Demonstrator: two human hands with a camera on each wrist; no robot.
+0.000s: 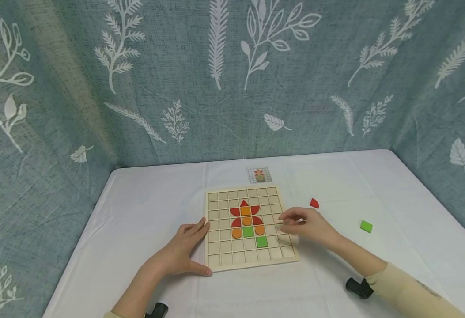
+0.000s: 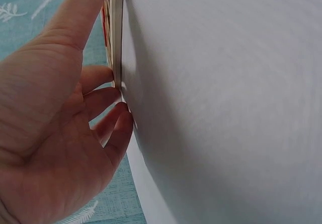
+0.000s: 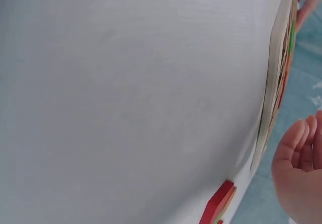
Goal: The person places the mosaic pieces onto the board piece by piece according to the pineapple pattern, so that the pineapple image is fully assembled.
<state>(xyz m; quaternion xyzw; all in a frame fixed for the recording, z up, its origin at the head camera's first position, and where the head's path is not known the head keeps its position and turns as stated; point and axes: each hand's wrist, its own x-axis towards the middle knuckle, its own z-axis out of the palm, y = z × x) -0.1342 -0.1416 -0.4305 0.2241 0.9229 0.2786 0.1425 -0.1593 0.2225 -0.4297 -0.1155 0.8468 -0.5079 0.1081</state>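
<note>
A square wooden grid board (image 1: 224, 260) lies on the white table. Set in its cells are several red curved pieces (image 1: 235, 212), an orange square (image 1: 246, 210), orange discs (image 1: 236, 232) and two green squares (image 1: 248, 232). My left hand (image 1: 180, 249) rests along the board's left edge, thumb by the near corner, fingertips touching the side, as the left wrist view also shows. Over the board's right edge hovers my right hand (image 1: 309, 225), fingers loosely bent, thumb apart from them. Nothing shows between them in the head view; the right wrist view catches only its bent fingers (image 3: 294, 143).
Behind the board lies a small picture card (image 1: 259, 175) with a gridded flower pattern. To the right are a loose red quarter-circle piece (image 1: 314, 203) and a loose green square (image 1: 366, 226). A leaf-patterned curtain (image 1: 232, 110) hangs behind the table.
</note>
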